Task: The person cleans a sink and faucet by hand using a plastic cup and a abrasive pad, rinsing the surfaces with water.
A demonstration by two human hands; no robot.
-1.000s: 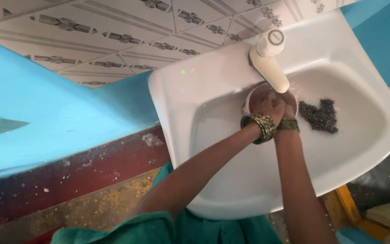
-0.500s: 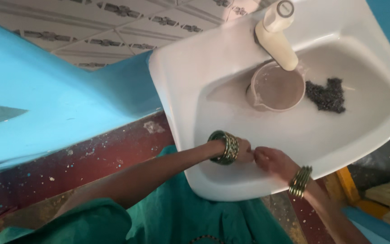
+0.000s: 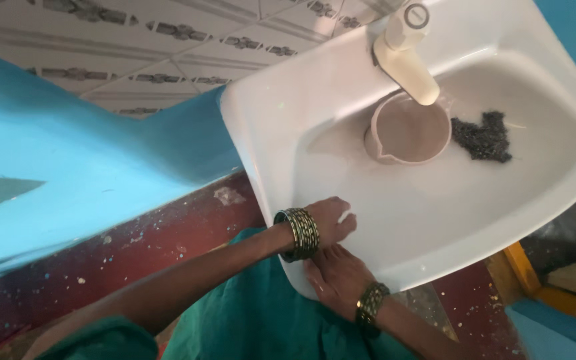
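Single head view — steep downward, close over sink.

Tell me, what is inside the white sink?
Inside the sink, a round cup of cloudy water sits under the tap, with a dark scrubber beside it. The cup covers the sink's bottom there, so any drain is hidden.

White sink, upper right of frame. In its basin: round bowl (under the tap) and dark scrubber, just right of it.

A jug sits in the sink under the tap, scrubber to its right; both hands rest at the near rim.
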